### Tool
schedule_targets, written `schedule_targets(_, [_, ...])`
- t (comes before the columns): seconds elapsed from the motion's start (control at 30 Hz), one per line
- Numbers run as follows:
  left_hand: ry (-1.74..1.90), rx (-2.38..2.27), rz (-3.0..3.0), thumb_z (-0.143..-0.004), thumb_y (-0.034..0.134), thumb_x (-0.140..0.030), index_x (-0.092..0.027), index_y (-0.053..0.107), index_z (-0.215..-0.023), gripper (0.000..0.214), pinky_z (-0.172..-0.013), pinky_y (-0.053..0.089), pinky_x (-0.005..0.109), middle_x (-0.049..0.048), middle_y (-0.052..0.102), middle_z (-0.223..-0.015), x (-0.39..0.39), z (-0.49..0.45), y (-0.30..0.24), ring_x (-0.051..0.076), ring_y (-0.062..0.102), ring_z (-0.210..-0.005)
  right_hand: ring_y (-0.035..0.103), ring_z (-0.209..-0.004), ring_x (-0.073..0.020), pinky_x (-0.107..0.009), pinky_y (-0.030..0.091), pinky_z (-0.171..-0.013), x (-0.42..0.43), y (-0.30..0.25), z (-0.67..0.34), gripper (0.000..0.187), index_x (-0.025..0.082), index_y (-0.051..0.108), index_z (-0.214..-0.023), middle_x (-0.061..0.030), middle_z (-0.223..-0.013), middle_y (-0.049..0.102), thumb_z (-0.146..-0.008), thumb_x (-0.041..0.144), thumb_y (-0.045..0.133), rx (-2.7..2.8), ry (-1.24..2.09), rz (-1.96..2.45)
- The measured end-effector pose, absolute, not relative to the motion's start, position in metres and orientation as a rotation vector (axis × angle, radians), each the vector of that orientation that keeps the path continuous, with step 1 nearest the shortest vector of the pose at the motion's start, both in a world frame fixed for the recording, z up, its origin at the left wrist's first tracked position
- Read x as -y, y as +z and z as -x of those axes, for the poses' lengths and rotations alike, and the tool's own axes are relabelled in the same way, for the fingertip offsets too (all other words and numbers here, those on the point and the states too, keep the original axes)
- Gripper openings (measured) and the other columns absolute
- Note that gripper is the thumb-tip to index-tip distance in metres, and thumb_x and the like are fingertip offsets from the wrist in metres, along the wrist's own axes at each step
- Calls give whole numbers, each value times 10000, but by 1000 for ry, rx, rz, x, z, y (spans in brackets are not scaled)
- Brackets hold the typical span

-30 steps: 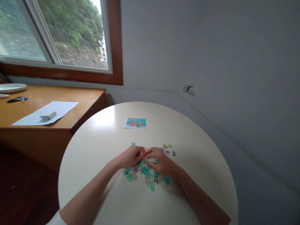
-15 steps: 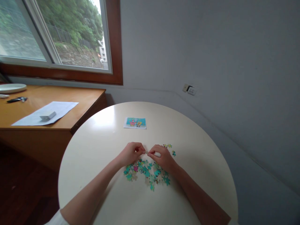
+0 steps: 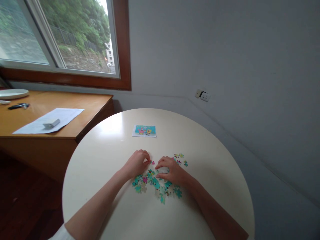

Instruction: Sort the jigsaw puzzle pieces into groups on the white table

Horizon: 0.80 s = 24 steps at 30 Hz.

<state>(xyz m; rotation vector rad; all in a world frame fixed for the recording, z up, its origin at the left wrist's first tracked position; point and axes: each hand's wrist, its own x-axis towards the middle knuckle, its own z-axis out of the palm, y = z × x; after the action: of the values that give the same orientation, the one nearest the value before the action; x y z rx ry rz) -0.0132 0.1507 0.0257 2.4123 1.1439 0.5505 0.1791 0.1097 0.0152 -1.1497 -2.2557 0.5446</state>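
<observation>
Pinched between the fingertips of my left hand point(image 3: 138, 163) is a small pink puzzle piece point(image 3: 153, 162). My right hand point(image 3: 173, 170) hovers just right of it, thumb and fingers apart, with nothing visible between them. Below both hands lies a loose pile of jigsaw pieces point(image 3: 156, 183), mostly turquoise with some pink and pale ones. Several more pieces point(image 3: 179, 155) sit beyond my right hand, partly hidden by it. A picture card point(image 3: 144, 131) with pink and yellow cartoon figures on turquoise lies farther back.
The round white table point(image 3: 100, 186) fills the middle. A wooden desk point(image 3: 96, 103) at the left bears a paper sheet point(image 3: 67, 115) with a small grey block point(image 3: 51, 123) and a white plate point(image 3: 15, 94). A wall socket point(image 3: 205, 96) is behind the table.
My right hand has opened and drawn slightly down, away from the left fingertips. The pink piece now shows at my left hand, which moved a little left.
</observation>
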Motion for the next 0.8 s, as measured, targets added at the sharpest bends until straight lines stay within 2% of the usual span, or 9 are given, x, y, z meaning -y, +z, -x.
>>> schedule_targets(0.27, [621,-1258,-2340,-774,516,-149,-163,667,-785,152,-702,421,249,52,629,-831,-150,15,30,153,562,-736,570,-783,-151,-278,441,-737,-110,16,-181,161,183,660,-772,-25,-801,624,-649,241,747,2240,587,1155])
schedule_targets(0.37, [577,-1252,-2350,-755,514,-127,-163,666,-759,157,-690,414,240,47,627,-801,-148,13,29,149,563,-726,551,-830,-159,-302,431,-779,-108,17,-180,208,202,656,-918,-38,-862,617,-717,243,689,2234,522,1170])
schedule_targets(0.43, [569,-1266,-2354,-751,506,-127,-161,665,-748,162,-683,411,241,47,626,-779,-148,12,29,152,563,-721,521,-947,-188,-354,395,-860,-106,18,-178,330,229,617,-1072,-66,-998,601,-748,274,657,2263,415,1183])
schedule_targets(0.5, [578,-1278,-2359,-752,499,-134,-158,662,-752,165,-677,410,245,48,626,-770,-147,12,29,155,562,-714,472,-1054,-224,-405,345,-912,-104,18,-176,397,250,584,-1149,-91,-1131,560,-762,317,641,2325,306,1201])
schedule_targets(0.67, [566,-1274,-2353,-751,485,-135,-159,658,-757,175,-666,408,238,47,628,-764,-148,11,28,148,559,-694,454,-1098,-233,-430,304,-904,-106,13,-175,260,274,624,-1094,-92,-1167,564,-865,284,501,2383,130,1316])
schedule_targets(0.8, [522,-1260,-2342,-731,487,-128,-158,657,-743,174,-648,405,232,45,629,-756,-148,10,29,142,554,-670,477,-1084,-232,-427,292,-890,-112,11,-186,225,242,667,-1000,-95,-1136,591,-868,250,485,2300,6,1451])
